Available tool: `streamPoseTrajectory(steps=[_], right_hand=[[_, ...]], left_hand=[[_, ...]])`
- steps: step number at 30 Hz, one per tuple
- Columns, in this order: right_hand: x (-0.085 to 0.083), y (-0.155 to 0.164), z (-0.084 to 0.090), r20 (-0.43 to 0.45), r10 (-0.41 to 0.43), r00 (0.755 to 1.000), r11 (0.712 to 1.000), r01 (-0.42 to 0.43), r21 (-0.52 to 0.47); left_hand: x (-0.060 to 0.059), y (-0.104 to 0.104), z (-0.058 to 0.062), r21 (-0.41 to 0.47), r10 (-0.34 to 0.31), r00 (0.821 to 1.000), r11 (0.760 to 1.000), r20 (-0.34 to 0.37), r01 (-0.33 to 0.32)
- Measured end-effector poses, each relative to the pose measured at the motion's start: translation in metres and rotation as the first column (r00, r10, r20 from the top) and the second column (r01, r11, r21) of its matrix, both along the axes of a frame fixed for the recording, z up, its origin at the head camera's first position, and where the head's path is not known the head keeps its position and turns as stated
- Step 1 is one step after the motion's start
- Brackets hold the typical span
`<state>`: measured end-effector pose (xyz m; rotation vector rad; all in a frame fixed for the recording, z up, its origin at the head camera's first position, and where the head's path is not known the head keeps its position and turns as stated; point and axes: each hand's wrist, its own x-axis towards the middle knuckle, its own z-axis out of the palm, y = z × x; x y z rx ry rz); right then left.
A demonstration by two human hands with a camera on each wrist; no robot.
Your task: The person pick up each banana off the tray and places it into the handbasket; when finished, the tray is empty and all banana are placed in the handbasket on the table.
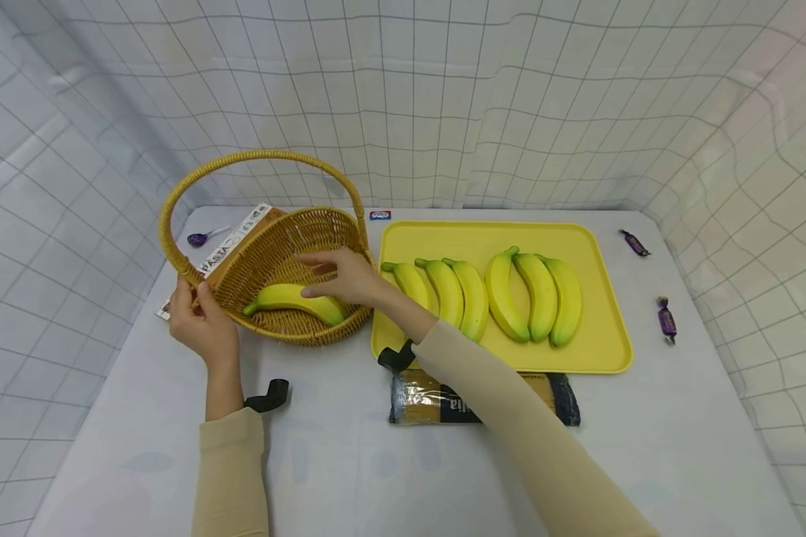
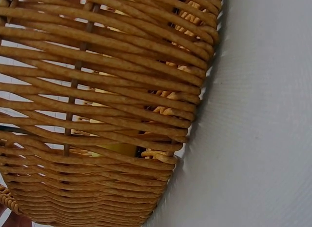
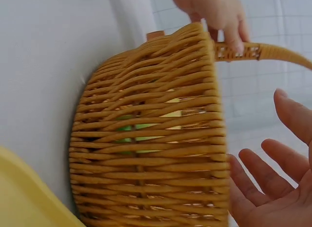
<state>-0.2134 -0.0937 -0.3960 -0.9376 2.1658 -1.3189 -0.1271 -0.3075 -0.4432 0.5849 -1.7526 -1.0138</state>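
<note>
- One banana (image 1: 294,300) down in the wicker basket (image 1: 278,257), lying flat along the near inner wall, stem end toward the basket's left rim.
- Right hand (image 1: 341,276) hovering over the basket's opening, fingers spread straight and relaxed, holding nothing; fingertips just above that banana, palm wide open in the right wrist view (image 3: 273,188).
- Left hand (image 1: 198,321) clamped on the basket's left rim where the handle (image 1: 255,160) joins, fingers curled round the weave; same grip visible from the far side in the right wrist view (image 3: 219,14).
- Left wrist view filled with the basket's outer wall (image 2: 107,105), a sliver of yellow showing through the weave.
- Yellow tray (image 1: 604,298) just right of the basket, carrying six more bananas (image 1: 497,294) in two groups of three.
- Pasta box (image 1: 231,242) tucked under and behind the basket's left side.
- Bag of spaghetti (image 1: 443,403) in front of the basket and to its right, against the tray's near edge, partly under the right sleeve.
- Purple candies: one behind the basket's left (image 1: 198,239), two well to its right, beyond the tray (image 1: 665,319).
- Grey table (image 1: 349,462) under everything.
</note>
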Motion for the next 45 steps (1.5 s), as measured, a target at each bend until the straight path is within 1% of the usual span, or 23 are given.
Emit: streamPoseTrajectory(steps=[6,11,19,25,28,31,33,35,40,43,45], right_hand=[[0.013,0.033,0.019,-0.009,-0.013,1.000,0.995,0.012,-0.099],[0.019,0.068,0.026,-0.031,-0.053,0.998,0.985,0.047,-0.167],[0.023,0.131,0.023,-0.020,-0.161,0.987,0.973,0.155,-0.174],[0.027,0.183,0.017,-0.008,-0.266,0.964,0.954,0.262,-0.149],[0.029,0.208,0.013,-0.017,-0.325,0.946,0.938,0.320,-0.135],[0.031,0.232,0.010,-0.018,-0.382,0.924,0.917,0.376,-0.134],[0.032,0.247,0.007,-0.030,-0.425,0.905,0.899,0.418,-0.131],[0.033,0.262,0.005,-0.037,-0.465,0.884,0.880,0.458,-0.129],[0.035,0.295,0.000,-0.084,-0.562,0.823,0.826,0.553,-0.113],[0.036,0.313,-0.004,-0.102,-0.623,0.775,0.782,0.615,-0.100],[0.036,0.323,-0.007,-0.113,-0.658,0.744,0.753,0.651,-0.095]], left_hand=[[0.001,0.001,0.001,0.009,-0.008,1.000,1.000,-0.005,0.008],[0.000,0.001,0.000,0.019,0.007,1.000,1.000,0.009,-0.007],[-0.003,0.003,-0.001,0.009,0.031,0.999,0.999,0.011,-0.031],[-0.001,0.003,-0.001,0.009,0.014,1.000,1.000,0.014,-0.014],[0.000,0.001,-0.002,0.007,0.005,1.000,1.000,0.010,-0.005],[0.000,0.002,-0.002,0.013,0.013,1.000,1.000,0.009,-0.013],[0.000,0.004,0.002,0.003,0.022,1.000,1.000,0.005,-0.022],[0.002,0.010,0.008,0.002,0.025,1.000,1.000,-0.003,-0.025],[0.010,0.026,0.028,0.010,0.012,1.000,1.000,-0.021,-0.012],[0.012,0.029,0.032,0.011,0.009,1.000,1.000,-0.023,-0.009],[0.012,0.029,0.031,0.005,0.007,1.000,1.000,-0.023,-0.007]])
